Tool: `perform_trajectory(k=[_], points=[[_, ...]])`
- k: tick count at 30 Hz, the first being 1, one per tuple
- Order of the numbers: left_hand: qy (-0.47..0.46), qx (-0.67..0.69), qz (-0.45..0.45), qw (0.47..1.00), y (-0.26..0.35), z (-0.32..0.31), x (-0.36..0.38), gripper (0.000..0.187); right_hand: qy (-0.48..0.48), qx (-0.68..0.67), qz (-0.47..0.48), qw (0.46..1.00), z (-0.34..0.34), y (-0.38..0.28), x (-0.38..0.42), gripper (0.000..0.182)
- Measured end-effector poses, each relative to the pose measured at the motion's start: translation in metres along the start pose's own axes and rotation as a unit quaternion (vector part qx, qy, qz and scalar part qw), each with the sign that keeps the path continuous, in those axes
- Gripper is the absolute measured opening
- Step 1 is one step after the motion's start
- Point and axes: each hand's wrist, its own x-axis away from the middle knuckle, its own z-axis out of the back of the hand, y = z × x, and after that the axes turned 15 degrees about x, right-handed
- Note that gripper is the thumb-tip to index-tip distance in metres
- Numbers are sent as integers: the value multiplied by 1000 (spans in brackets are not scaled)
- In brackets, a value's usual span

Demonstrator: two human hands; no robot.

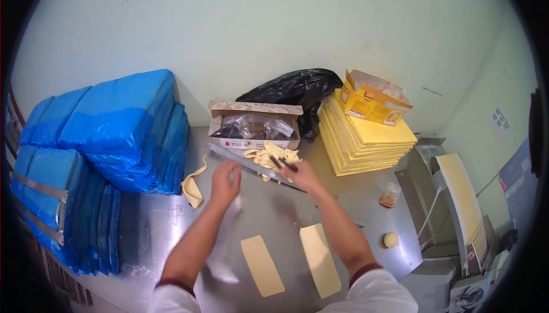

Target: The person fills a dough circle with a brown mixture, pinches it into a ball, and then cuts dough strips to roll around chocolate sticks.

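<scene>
The right hand grips a dark knife by the ruler, the left hand hovers open, fingers spread; keep the blade flat to the ruler's edge.

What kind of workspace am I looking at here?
Most likely a bakery or pastry prep room: cut dough strips lie on a steel table, a dough sheeter's belt stands at the right, and dough trimmings sit by a metal ruler.

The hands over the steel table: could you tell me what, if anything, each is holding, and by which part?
The right hand holds a dark-handled tool, probably a knife, by its handle, above the dough scraps. The left hand holds nothing, fingers spread beside the metal ruler.
</scene>
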Motion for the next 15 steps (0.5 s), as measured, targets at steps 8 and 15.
perform_trajectory(k=[8,15], points=[[-281,-307,138,899,-75,-115,-168,21,-16,-33,-112,993,27,23,203,27],[-293,-410,86,859,-131,-134,-179,24,21,-250,-258,933,36,47,289,22]])
